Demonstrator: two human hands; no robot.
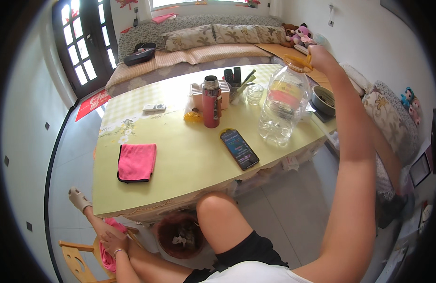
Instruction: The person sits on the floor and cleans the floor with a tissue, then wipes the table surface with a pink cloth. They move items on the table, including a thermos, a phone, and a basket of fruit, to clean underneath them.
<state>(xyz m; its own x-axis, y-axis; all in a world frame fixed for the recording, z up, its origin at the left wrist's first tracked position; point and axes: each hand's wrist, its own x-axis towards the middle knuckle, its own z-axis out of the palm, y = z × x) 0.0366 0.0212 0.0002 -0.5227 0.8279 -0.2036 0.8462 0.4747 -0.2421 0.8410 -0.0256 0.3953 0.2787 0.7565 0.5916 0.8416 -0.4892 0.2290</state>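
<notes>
At the right side of the table, my right hand (320, 57) is closed around the yellow handle at the neck of a large clear plastic jug (279, 115). The jug looks nearly empty and leans slightly; whether its base touches the table cannot be told. My left hand (115, 241) lies on my lower leg with its fingers loosely spread, holding nothing. Beneath that leg, a pink cloth (107, 257) hangs over a small wooden chair (78, 264). A smartphone (240, 149) with a lit screen lies left of the jug.
On the table (180, 165) are a folded pink towel (137, 162), a pink thermos (211, 104), a white remote (154, 108), a glass cup (254, 94) and a holder with remotes (234, 87). A dark pot (324, 100) stands right of the jug. Below is a bin (168, 236).
</notes>
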